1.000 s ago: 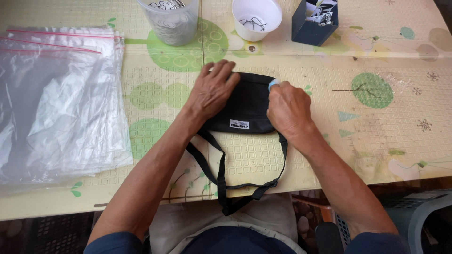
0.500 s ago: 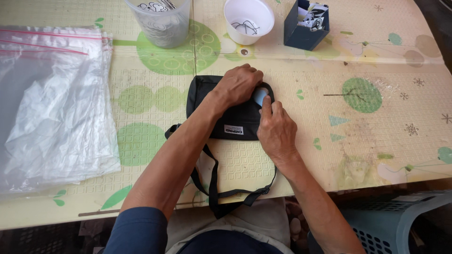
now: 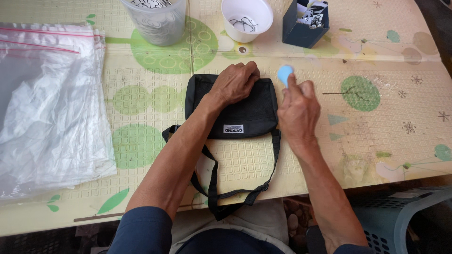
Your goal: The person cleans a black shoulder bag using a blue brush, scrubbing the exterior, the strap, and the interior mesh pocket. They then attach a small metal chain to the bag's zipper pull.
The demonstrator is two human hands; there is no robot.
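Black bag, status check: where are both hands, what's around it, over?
Left hand pressing on black bag, flat on the mat. Right hand beside it, holding small light-blue round piece. Strap trails off table edge. Plastic bags stacked apart, left.

Soft, even daylight fills the view — bright without being harsh. Shadows are faint: a thin, diffuse one hugs the left hand where it presses on the black bag, and another trails under the right hand just beside the bag. The bag's fabric reads very dark, its folds hard to make out. To the far side of the left hand, the stack of clear plastic bags throws pale, milky glare. The small blue disc at the right fingertips looks slightly soft — elsewhere focus holds well. Lines bow mildly toward the frame edges, and the lower corners fall dim.
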